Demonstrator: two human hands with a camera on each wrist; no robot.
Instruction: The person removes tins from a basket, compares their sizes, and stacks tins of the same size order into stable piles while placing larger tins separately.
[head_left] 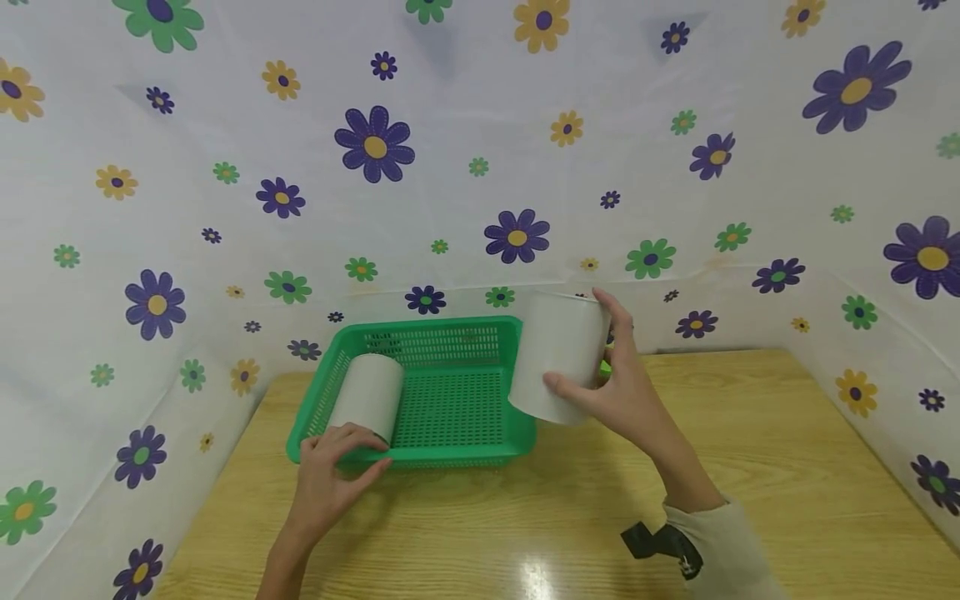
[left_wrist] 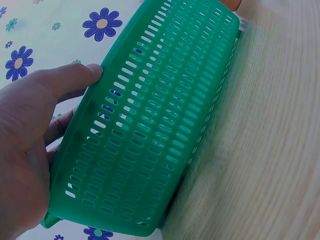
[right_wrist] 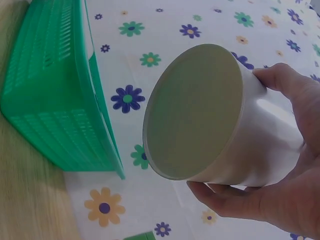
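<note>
A green plastic basket [head_left: 450, 455] with slotted walls stands on the table. One white cylinder [head_left: 369, 392] lies inside it at the left. My left hand [head_left: 330, 471] grips the basket's front rim, fingers over the edge beside that cylinder; in the left wrist view the thumb [left_wrist: 80, 77] presses against the rim. At the basket's right end, my right hand [head_left: 622, 387] holds a second white cylinder [head_left: 558, 354] up in the air, slightly tilted, thumb on the near side and fingers round the far side. Its round, pale end face [right_wrist: 195, 115] shows in the right wrist view.
The wood-grain table [head_left: 720, 433] extends to the right of the basket. A flower-print white sheet [head_left: 465, 108] hangs behind and at both sides. Partly hidden behind my right hand is a small bright green thing [head_left: 605, 367]. A dark strap [head_left: 660, 542] hangs at the right sleeve.
</note>
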